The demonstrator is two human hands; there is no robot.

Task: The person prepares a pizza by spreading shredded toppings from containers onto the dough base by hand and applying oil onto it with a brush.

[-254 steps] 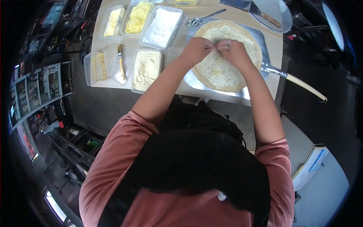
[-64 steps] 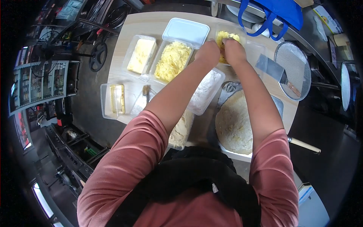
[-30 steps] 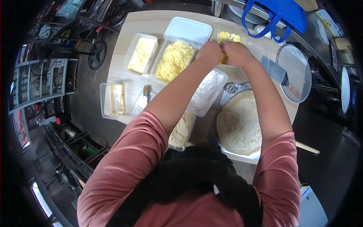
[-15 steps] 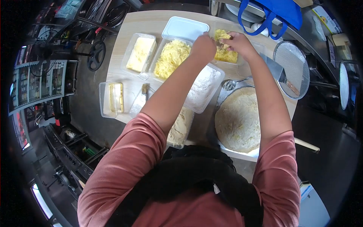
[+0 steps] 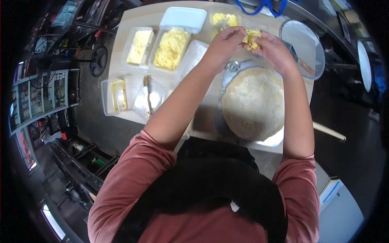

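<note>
My right hand (image 5: 277, 50) has its fingers curled around a clump of yellow shredded food (image 5: 252, 39), which looks like grated cheese. My left hand (image 5: 225, 44) meets the same clump from the other side, its fingers closed at the edge. Below and behind both hands, a clear tub (image 5: 238, 20) contains more yellow clumps. Nearer to me lies a round, flat sheet of pale dough (image 5: 253, 103). A metal spoon (image 5: 232, 66) rests by its upper left edge.
To the left stand a tub of yellow shreds (image 5: 172, 48), a tub with a pale yellow block (image 5: 140, 46) and a pale blue lid (image 5: 183, 19). A brush (image 5: 147, 93) lies on a clear lid. At right are a round sieve (image 5: 300, 34) and a pale handle (image 5: 329, 131) past the table edge.
Both hands have lifted away from the yellow tub with a clump between them, moving toward the dough. The view has shifted, so the table sits higher in the picture.
</note>
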